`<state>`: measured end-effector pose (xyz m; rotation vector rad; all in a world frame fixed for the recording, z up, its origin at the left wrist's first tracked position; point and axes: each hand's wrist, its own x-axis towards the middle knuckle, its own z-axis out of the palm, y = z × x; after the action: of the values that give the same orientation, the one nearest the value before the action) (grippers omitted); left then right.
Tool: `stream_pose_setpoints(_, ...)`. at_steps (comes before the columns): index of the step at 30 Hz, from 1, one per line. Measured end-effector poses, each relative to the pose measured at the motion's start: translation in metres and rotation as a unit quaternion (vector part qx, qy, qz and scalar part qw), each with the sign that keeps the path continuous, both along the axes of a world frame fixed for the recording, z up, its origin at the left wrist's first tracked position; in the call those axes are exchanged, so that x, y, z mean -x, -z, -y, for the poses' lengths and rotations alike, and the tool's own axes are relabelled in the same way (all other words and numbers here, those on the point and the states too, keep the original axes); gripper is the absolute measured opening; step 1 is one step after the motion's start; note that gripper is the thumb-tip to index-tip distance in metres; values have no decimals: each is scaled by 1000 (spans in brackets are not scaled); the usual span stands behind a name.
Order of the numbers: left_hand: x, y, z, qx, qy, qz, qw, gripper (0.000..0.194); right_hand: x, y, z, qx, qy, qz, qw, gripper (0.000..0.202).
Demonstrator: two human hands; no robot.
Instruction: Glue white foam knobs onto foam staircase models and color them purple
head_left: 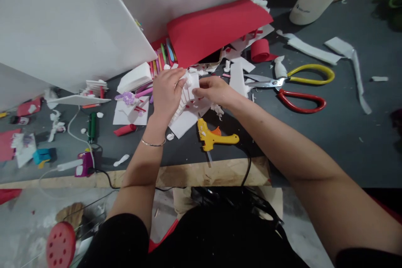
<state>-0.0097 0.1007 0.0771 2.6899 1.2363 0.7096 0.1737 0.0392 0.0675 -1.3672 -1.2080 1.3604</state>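
Both hands are at a small white paper model (189, 91) with narrow folded strips along its side, standing over a white sheet (184, 123). My left hand (167, 92) is closed on its left side, fingers bent over the top. My right hand (215, 91) pinches the model's right edge between thumb and fingers. The fingertips partly hide the model, so its full shape cannot be made out. Just below my right hand lies a yellow glue gun (205, 134), its nozzle side toward the left. Scissors (279, 83) with one yellow and one red handle lie open to the right.
Behind are a red sheet (216, 29), a red paper roll (260, 50) and several markers (161, 56). A white board (75, 25) leans at the left. A patterned cup (310, 4) stands back right. A purple power adapter (84, 164) with cords sits near the front edge.
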Motion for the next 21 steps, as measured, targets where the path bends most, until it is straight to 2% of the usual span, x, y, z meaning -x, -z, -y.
stream_pose_setpoints(3,-2,-6,9,-6,-10,17,1000,38,-1,4,-2,-4,-1,5,1000,27)
stream_pose_setpoints(6,-1,-18,25,-20,-58,69,996,40,-2,13,-6,-3,-9,-12,1000,24)
stream_pose_setpoints(9,8,-26,39,-16,-100,102,990,44,-3,20,-9,-3,-5,-13,1000,21)
stream_pose_setpoints(11,18,-26,43,-8,-107,110,988,49,-5,21,-10,-5,-3,-1,1000,21)
stream_pose_setpoints(13,29,-19,42,-8,-108,115,987,48,-7,19,-9,-14,-5,10,1000,23)
stream_pose_setpoints(16,47,-1,33,-8,-95,107,990,41,-10,16,-8,-35,2,40,999,30)
stream_pose_setpoints(21,64,30,23,44,-85,85,992,49,-9,18,-8,-57,7,58,997,34)
